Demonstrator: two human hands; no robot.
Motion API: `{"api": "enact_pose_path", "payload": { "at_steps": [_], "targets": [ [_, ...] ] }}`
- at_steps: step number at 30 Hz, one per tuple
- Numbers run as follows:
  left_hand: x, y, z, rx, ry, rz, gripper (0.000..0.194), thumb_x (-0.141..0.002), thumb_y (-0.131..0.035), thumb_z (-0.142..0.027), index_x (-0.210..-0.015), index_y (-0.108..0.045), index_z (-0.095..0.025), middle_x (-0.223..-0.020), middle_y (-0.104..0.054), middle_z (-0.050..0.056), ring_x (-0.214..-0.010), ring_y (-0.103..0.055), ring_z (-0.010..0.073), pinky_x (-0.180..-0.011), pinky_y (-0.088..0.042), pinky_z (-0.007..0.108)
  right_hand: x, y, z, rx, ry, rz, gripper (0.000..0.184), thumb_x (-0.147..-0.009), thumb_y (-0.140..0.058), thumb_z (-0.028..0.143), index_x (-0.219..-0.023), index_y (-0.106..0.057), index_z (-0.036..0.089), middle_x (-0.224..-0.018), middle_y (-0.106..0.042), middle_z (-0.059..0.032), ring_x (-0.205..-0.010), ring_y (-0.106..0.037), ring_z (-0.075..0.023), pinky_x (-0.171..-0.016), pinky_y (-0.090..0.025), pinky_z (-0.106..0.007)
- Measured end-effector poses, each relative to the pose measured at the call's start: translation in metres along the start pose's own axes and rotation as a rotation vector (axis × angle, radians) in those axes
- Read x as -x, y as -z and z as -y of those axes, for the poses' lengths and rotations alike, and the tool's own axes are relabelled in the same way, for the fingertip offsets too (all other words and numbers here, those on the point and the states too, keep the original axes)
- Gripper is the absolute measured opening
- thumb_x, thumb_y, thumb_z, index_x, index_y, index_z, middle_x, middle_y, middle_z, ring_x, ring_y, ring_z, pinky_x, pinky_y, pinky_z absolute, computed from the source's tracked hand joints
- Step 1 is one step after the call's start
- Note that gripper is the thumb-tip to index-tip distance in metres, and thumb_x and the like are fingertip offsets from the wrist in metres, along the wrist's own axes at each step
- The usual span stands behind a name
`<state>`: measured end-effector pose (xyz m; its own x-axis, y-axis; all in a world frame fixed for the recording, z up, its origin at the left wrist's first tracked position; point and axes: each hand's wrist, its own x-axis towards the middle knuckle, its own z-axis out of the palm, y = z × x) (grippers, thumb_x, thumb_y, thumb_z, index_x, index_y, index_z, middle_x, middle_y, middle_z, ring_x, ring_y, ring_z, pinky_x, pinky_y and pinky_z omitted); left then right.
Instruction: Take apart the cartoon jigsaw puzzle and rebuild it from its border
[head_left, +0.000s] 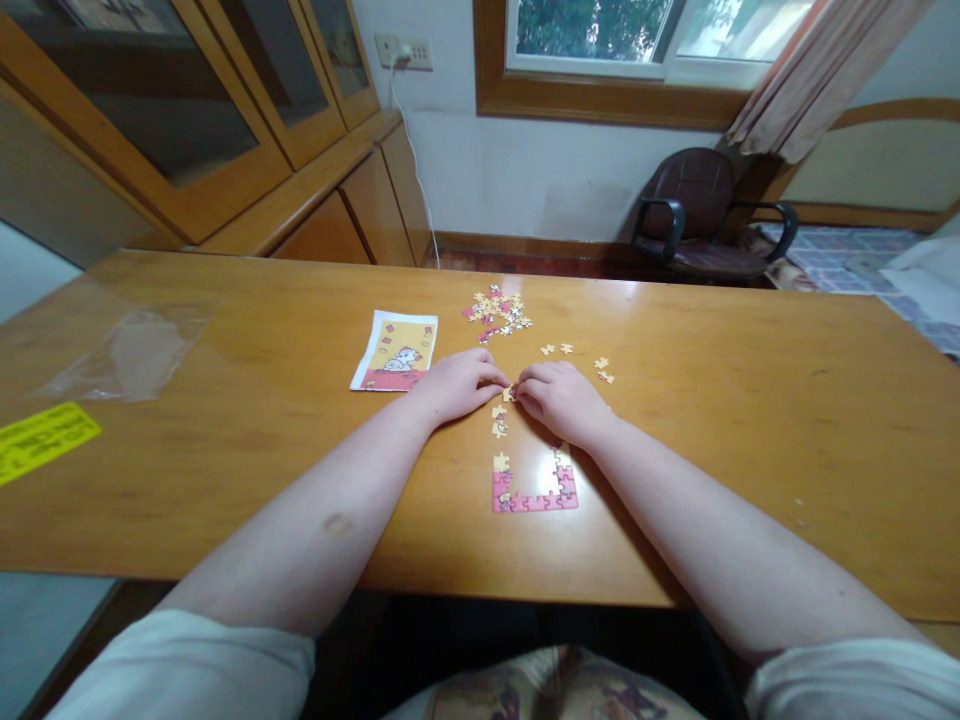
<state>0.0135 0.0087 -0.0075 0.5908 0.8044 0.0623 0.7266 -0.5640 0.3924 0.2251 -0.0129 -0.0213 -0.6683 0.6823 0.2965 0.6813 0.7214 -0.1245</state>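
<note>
Both hands meet over small yellow jigsaw puzzle pieces (510,394) on the table. My left hand (463,384) touches the left side of these pieces with its fingertips, fingers bent close together. From the other side my right hand (559,400) pinches at the same spot, its curled fingers partly hiding what they hold. Just below lie a few yellow pieces (499,421) in a short column. Nearer me is a joined puzzle border (534,503), pink along the bottom with sides rising; my right hand and wrist cover part of its right side.
A picture sheet with a white cat (397,352) lies left of my left hand. Beyond the hands sits a heap of loose pieces (496,312), with several strays (602,364) to the right. A clear plastic bag (142,350) and a yellow label (46,440) are at far left.
</note>
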Motion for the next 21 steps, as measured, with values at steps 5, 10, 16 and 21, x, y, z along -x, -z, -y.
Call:
{"api": "enact_pose_path", "payload": {
  "at_steps": [5,10,16,21],
  "targets": [
    [0.0001,0.0005,-0.0007,-0.002,-0.001,0.001,0.024,-0.089,-0.053,-0.035,-0.100,-0.074,-0.029,-0.097,-0.062,0.002,-0.090,-0.060,0.0178,-0.079,-0.045,0.030,0.0003,-0.0005,-0.0019,0.027,0.009,0.011,0.020,-0.094,-0.054,0.026,-0.090,-0.072,0.017,-0.092,-0.068,-0.0067,-0.082,-0.057,-0.0181,-0.076,-0.036,-0.032],
    [0.0003,0.0025,-0.0039,0.001,0.007,0.005,0.025,-0.090,-0.052,-0.035,-0.100,-0.074,-0.028,-0.097,-0.062,0.003,-0.089,-0.060,0.0178,-0.079,-0.045,0.030,0.0004,-0.0006,-0.0021,0.045,0.023,0.020,0.019,-0.094,-0.055,0.027,-0.092,-0.071,0.018,-0.093,-0.068,-0.0063,-0.082,-0.056,-0.0176,-0.076,-0.035,-0.032],
    [0.0005,0.0021,-0.0056,0.005,0.015,-0.005,0.025,-0.088,-0.055,-0.040,-0.098,-0.074,-0.028,-0.097,-0.062,0.002,-0.089,-0.060,0.0181,-0.077,-0.045,0.030,-0.0008,0.0006,0.0003,0.059,-0.006,0.039,0.023,-0.095,-0.052,0.028,-0.093,-0.072,0.017,-0.092,-0.068,-0.0077,-0.083,-0.057,-0.0187,-0.077,-0.036,-0.033],
    [0.0006,0.0013,-0.0053,0.003,0.016,-0.007,0.026,-0.088,-0.054,-0.041,-0.098,-0.074,-0.028,-0.097,-0.062,0.002,-0.089,-0.060,0.0180,-0.076,-0.045,0.029,0.0004,0.0072,0.0041,0.009,-0.013,0.029,0.022,-0.093,-0.052,0.026,-0.093,-0.072,0.016,-0.092,-0.068,-0.0091,-0.084,-0.057,-0.0198,-0.078,-0.038,-0.034]
  ]
}}
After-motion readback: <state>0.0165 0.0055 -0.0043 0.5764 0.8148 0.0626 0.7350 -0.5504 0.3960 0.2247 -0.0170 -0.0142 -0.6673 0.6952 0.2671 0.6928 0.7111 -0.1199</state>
